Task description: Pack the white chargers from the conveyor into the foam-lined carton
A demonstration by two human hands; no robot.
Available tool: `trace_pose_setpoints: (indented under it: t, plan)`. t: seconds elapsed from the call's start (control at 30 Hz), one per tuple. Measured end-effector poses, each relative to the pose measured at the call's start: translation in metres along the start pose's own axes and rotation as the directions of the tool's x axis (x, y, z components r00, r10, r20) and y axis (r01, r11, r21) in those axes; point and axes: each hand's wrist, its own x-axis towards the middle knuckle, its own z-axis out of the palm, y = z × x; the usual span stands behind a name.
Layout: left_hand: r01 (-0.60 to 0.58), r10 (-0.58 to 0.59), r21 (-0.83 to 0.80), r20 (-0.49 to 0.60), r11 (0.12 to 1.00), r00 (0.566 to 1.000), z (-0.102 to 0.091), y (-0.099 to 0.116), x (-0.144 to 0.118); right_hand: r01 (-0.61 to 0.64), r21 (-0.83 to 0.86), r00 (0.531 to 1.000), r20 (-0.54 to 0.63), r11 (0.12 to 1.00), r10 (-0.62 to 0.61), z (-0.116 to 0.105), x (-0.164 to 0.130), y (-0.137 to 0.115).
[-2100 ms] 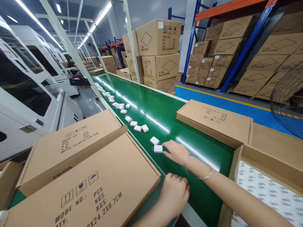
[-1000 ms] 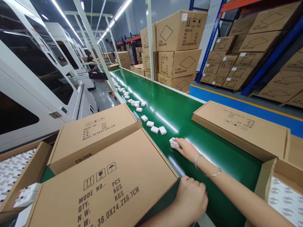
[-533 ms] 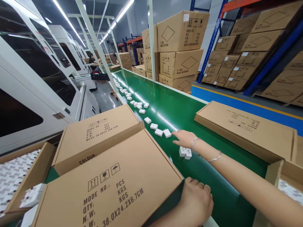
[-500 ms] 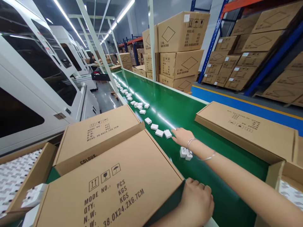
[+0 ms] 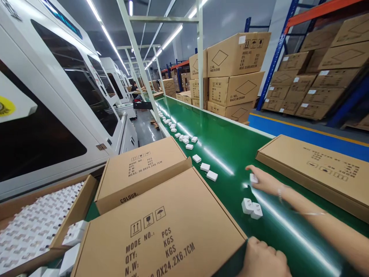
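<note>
My right hand (image 5: 263, 181), with bracelets on its wrist, is over the green belt and pinches a white plug adapter (image 5: 253, 178) between thumb and fingers. Just below it, two white plug adapters (image 5: 251, 208) stand side by side on the belt with their prongs up. My left hand (image 5: 265, 258) is at the bottom by the near corner of a cardboard box (image 5: 161, 227). Its fingers are curled, and whatever they may hold is hidden. Several more white adapters (image 5: 212, 176) lie in a loose line along the belt's left side.
Behind the near box lies another closed box (image 5: 144, 161). At left, an open carton (image 5: 83, 196) holds rows of white adapters. A flat box (image 5: 311, 161) rests at the belt's right edge. White machines (image 5: 72, 77) line the left; stacked cartons (image 5: 236, 88) stand beyond the belt (image 5: 225, 142).
My right hand has picked up an adapter from the near end of the line and moved it right, above the two standing ones. The camera view has shifted left.
</note>
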Motion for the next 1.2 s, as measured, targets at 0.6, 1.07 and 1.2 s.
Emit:
trace_pose_setpoints:
  t: [0.6,1.07,1.2]
  plan:
    - [0.004,0.003,0.043,-0.165,0.999,0.986,0.003,-0.003,-0.007,0.132,-0.045,0.99,-0.049,0.99,-0.134,0.053,-0.09,-0.025]
    - [0.023,-0.022,0.025,-0.028,0.999,0.999,-0.018,-0.001,-0.005,-0.335,0.924,0.882,0.376,-0.184,0.284,-0.022,-0.195,-0.036]
    - [-0.003,0.003,-0.008,-0.03,1.0,1.0,-0.024,0.001,-0.008,-0.247,0.903,0.892,0.354,-0.353,0.282,-0.024,-0.237,-0.036]
